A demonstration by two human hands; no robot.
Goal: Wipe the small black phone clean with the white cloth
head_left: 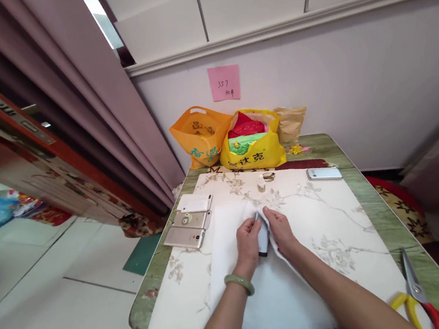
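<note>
A light blue phone [262,238] with a dark end is held upright in my left hand [249,243], whose fingers are closed along its side. My right hand [280,231] pinches a fold of white cloth [234,256] against the phone's other side. The rest of the cloth spreads flat under both hands and down toward my lap. A green bangle [239,285] circles my left wrist. Left of the cloth lie a white phone [194,202], a gold phone [189,219] with a round emblem and a rose-gold phone [184,237], overlapping or close together.
A silver phone [324,173] lies at the back right. Scissors [415,289] with yellow and red handles rest at the front right edge. A small bottle [261,183] stands mid-table. Behind are an orange bag [201,139], a filled yellow bag [258,157] and a brown paper bag [291,122].
</note>
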